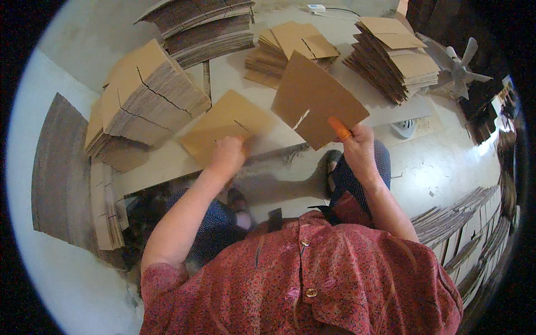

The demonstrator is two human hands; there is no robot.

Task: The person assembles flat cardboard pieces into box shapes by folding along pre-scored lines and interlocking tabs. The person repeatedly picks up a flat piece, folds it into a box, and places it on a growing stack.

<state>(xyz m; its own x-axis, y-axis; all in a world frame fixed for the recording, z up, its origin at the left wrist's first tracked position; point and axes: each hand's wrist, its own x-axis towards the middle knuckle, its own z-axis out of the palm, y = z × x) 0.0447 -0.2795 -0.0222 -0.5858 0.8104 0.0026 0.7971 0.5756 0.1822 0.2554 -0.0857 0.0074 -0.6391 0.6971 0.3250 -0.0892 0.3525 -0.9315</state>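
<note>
- A slotted brown cardboard sheet (315, 97) is being held up off the desk (234, 72) by the right hand (357, 146), pinched at its lower corner; the fingers are clenched on it, and an orange cover (339, 128) is worn on one fingertip.
- That sheet is tilted, raised above the desk's near edge, in front of the middle stack.
- A second cardboard sheet (223, 123) is lying flat on the desk, and its near edge is pressed or gripped by the left hand (228, 156), fingers curled down on it. Whether it's really pinched can't be told, tbh.
- Tall stacks of cut cardboard are piled around: one at the left (145, 95), one at the far side (206, 28), a lower one in the middle (290, 47), one at the right (393, 56).
- A grey fan (458, 67) is seen beyond the right stack.
</note>
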